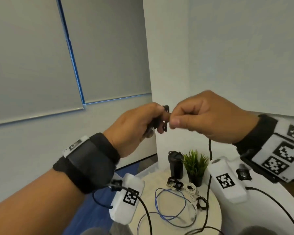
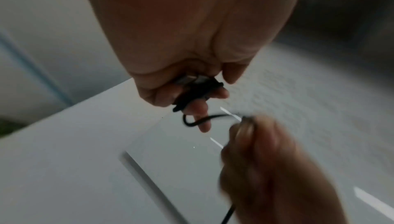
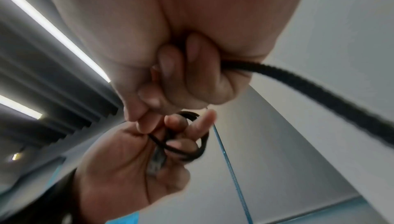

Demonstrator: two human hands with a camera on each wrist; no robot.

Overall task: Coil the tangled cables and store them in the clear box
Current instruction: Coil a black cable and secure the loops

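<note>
Both hands are raised in front of the wall, close together. My left hand (image 1: pixel 139 126) holds a black cable (image 1: pixel 163 126) wound in small loops round its fingers (image 2: pixel 202 109); its silver plug (image 2: pixel 192 79) lies against the palm. My right hand (image 1: pixel 197 116) touches the left one and pinches the same cable between thumb and curled fingers (image 3: pixel 192 76). The free length (image 1: pixel 210 150) hangs from the right hand down to the table. In the right wrist view the braided cable (image 3: pixel 298 82) runs out to the right. No clear box is in view.
A round white table (image 1: pixel 146 197) below holds a loose blue cable (image 1: pixel 170 206), a white cable (image 1: pixel 192 190) and two small black bundles (image 1: pixel 175 183) (image 1: pixel 201 200). A black bottle (image 1: pixel 176 165) and a potted plant (image 1: pixel 195 165) stand at its far edge.
</note>
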